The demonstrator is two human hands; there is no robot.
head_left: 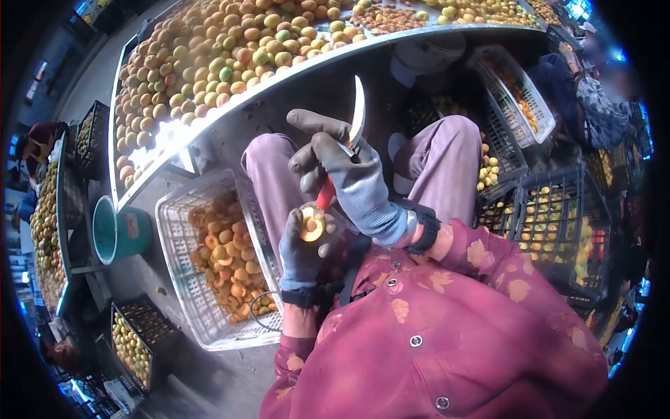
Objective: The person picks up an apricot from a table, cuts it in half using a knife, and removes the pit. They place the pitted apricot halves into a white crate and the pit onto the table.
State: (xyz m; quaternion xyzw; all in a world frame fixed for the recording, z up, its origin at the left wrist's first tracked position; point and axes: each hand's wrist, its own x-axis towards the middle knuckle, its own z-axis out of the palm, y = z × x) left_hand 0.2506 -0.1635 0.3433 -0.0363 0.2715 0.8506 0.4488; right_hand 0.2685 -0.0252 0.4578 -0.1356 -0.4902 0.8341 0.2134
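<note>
Cut fruit (312,226) sits grasped in left hand (299,250), near right hand (352,171) gripping a knife (359,112).

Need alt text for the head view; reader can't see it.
The gloved right hand holds a curved knife, the gloved left hand a cut fruit. At left stands a white crate of fruit pieces; ahead, a table heaped with apricot-like fruit.

Table (307,64), upper frame: pale rim; whole yellow-orange fruit (230,42) heaped across it, a few greenish; patch of small orange-brown pieces (391,21) at top centre. Grey floor (216,377): white crate (172,269) left of centre, teal bucket (139,234) farther left, dark crate (157,335) lower left.
</note>
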